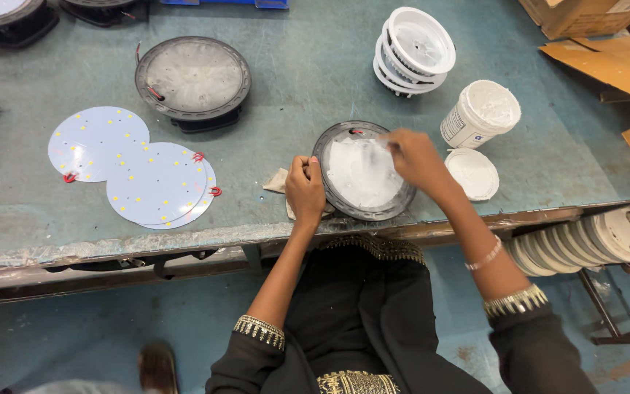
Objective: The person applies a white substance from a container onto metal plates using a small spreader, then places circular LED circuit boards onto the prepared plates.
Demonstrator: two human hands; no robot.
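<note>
A round black lamp housing (364, 171) lies at the table's near edge, its inside smeared with white paste. My left hand (305, 188) grips its left rim. My right hand (415, 159) hovers over the housing's upper right, fingers pinched on a small tool whose blurred tip touches the paste. An open white tub of paste (481, 113) stands to the right, with its lid (474, 174) lying flat just below it.
Round white LED boards (134, 168) with yellow dots lie at the left. Another black housing (192, 80) sits behind them. White plastic rings (413, 49) are stacked at the back. Cardboard (614, 66) lies far right. More white rings (592, 244) hang on a rack below the table edge.
</note>
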